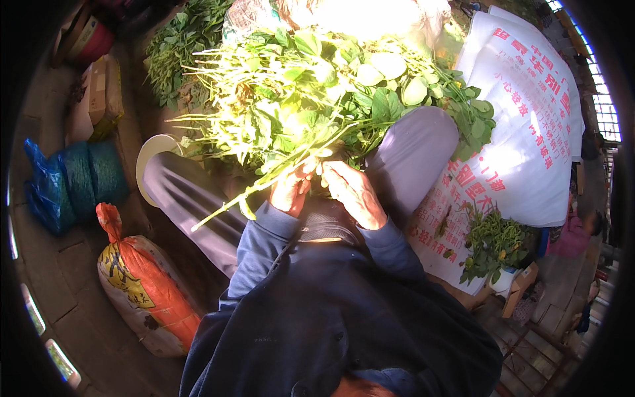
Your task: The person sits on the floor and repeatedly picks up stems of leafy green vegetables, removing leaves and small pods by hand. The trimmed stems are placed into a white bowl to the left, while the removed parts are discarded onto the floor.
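My left hand [291, 191] is closed around a leafy green bean stalk [243, 196], whose bare end points to the lower left. My right hand [353, 192] is beside it, its bent fingertips at the pods on the same stalk; whether they grip a pod I cannot tell. Both hands are above my lap, between my knees. Just beyond them is a large heap of bean plants [297, 99] with pods and broad leaves, partly washed out by sunlight. Some of its leaves lie against my right knee.
White sheets with red writing [521, 114] lie at the right, with a smaller bunch of plants [496, 243] on them. At the left are an orange and white sack [149, 293], a blue plastic bag [54, 183] and a cardboard box [96, 94]. A person in pink [573, 235] is far right.
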`<move>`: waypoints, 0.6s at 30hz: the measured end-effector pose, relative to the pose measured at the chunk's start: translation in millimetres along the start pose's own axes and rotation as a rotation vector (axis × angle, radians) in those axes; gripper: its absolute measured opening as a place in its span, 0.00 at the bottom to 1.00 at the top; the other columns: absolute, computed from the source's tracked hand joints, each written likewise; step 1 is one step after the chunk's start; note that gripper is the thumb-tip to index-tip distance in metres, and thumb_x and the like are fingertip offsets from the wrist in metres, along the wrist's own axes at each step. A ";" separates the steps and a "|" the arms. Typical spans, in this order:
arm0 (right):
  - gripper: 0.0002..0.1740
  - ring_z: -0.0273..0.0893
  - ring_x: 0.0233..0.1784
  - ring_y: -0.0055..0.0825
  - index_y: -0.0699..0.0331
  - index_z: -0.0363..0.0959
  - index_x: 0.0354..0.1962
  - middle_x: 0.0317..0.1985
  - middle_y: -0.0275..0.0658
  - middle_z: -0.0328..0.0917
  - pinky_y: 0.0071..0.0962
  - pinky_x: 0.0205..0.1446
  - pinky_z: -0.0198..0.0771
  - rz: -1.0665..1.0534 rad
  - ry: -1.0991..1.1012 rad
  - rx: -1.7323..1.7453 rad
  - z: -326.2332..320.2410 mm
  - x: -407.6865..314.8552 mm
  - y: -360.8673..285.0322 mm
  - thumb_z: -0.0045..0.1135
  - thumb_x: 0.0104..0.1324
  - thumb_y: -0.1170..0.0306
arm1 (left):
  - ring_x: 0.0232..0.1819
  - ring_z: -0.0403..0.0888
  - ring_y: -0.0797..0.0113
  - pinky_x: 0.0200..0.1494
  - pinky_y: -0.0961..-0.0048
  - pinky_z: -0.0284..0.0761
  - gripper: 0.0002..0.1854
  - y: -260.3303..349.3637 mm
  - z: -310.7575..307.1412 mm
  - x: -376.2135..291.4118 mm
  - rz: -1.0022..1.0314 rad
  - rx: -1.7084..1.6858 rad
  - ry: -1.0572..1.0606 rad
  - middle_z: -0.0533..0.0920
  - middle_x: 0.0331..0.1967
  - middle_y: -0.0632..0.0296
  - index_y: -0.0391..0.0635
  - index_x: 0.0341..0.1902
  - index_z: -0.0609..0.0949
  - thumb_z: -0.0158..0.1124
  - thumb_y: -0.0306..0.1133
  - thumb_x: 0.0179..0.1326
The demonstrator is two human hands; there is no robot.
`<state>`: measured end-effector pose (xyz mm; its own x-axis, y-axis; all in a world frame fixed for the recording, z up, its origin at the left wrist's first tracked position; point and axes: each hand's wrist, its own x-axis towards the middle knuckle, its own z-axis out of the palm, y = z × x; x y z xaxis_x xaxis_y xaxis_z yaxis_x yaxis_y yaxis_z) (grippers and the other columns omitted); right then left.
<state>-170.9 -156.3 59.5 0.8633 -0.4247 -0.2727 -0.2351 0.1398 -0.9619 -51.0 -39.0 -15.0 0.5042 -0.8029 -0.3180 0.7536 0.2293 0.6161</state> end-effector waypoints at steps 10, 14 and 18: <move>0.17 0.71 0.31 0.15 0.72 0.72 0.54 0.34 0.34 0.79 0.17 0.35 0.69 -0.024 0.013 0.138 -4.3 -2.8 9.5 0.52 0.74 0.68 | 0.26 0.63 0.87 0.27 0.86 0.55 0.18 5.2 19.5 -1.4 0.012 0.034 0.090 0.80 0.36 0.71 0.38 0.56 0.80 0.64 0.32 0.64; 0.16 0.69 0.29 0.13 0.70 0.73 0.53 0.34 0.32 0.79 0.16 0.33 0.65 0.130 0.020 0.267 -4.5 -1.3 2.8 0.53 0.74 0.68 | 0.26 0.61 0.86 0.28 0.86 0.54 0.20 3.1 4.3 0.1 -0.056 0.069 -0.034 0.80 0.37 0.70 0.37 0.58 0.79 0.60 0.34 0.67; 0.14 0.67 0.29 0.12 0.69 0.74 0.51 0.33 0.31 0.78 0.15 0.31 0.63 0.197 -0.008 0.392 -5.4 -1.5 -2.3 0.52 0.74 0.67 | 0.25 0.56 0.86 0.26 0.85 0.50 0.21 -8.4 2.4 -5.1 -0.007 -0.248 -0.067 0.79 0.37 0.72 0.37 0.59 0.79 0.59 0.38 0.68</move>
<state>-174.0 -160.8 62.1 0.8229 -0.3491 -0.4482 -0.2093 0.5472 -0.8104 -60.9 -38.1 -16.8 0.4754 -0.8379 -0.2680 0.8416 0.3445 0.4160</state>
